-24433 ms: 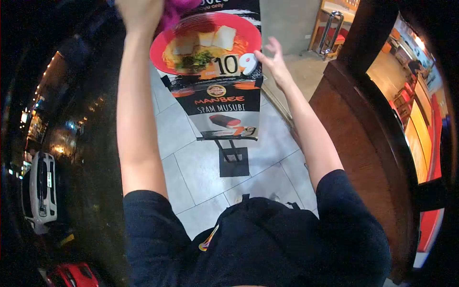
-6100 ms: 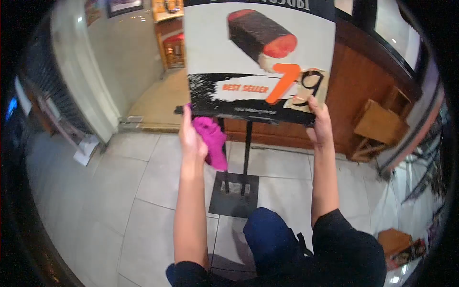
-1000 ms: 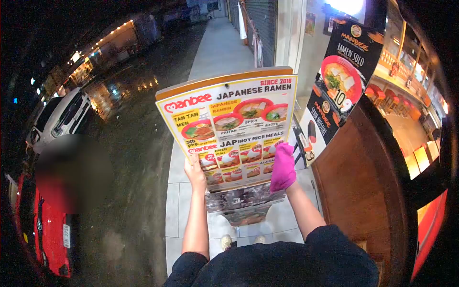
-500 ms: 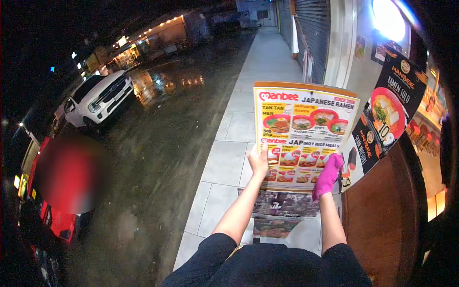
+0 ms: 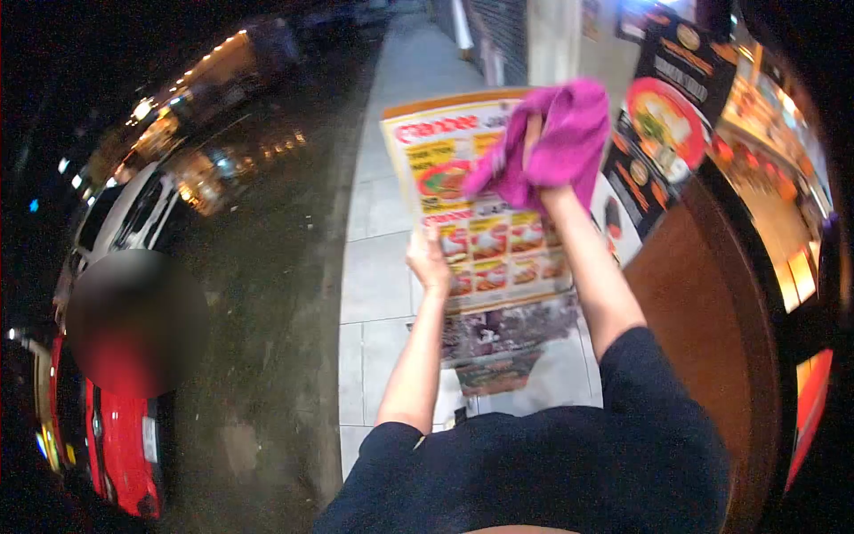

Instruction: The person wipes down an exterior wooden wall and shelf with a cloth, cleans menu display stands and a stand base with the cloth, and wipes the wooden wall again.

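Note:
A menu board [image 5: 487,242] with a brown top edge and printed ramen and rice meals stands upright in front of me, tilted slightly. My left hand [image 5: 429,262] grips its left edge around mid-height. In my right hand [image 5: 553,196] is a bunched magenta cloth [image 5: 574,133], lying over the board's upper right part and hiding some of the print. The cloth covers most of my right fingers. Below the board hangs a greyish picture panel [image 5: 507,331], with a smaller dark panel [image 5: 500,372] under it.
On my right stand a brown curved counter [image 5: 703,311] and black ramen posters [image 5: 672,98]. Pale tiled walkway [image 5: 374,294] runs ahead, beside a wet dark road [image 5: 267,338]. A white car [image 5: 124,214] and a red vehicle [image 5: 129,436] are at left.
My right hand has moved up with the cloth, from the board's lower right to its upper right, and the cloth has spread out. The view has shifted; my left hand still holds the left edge.

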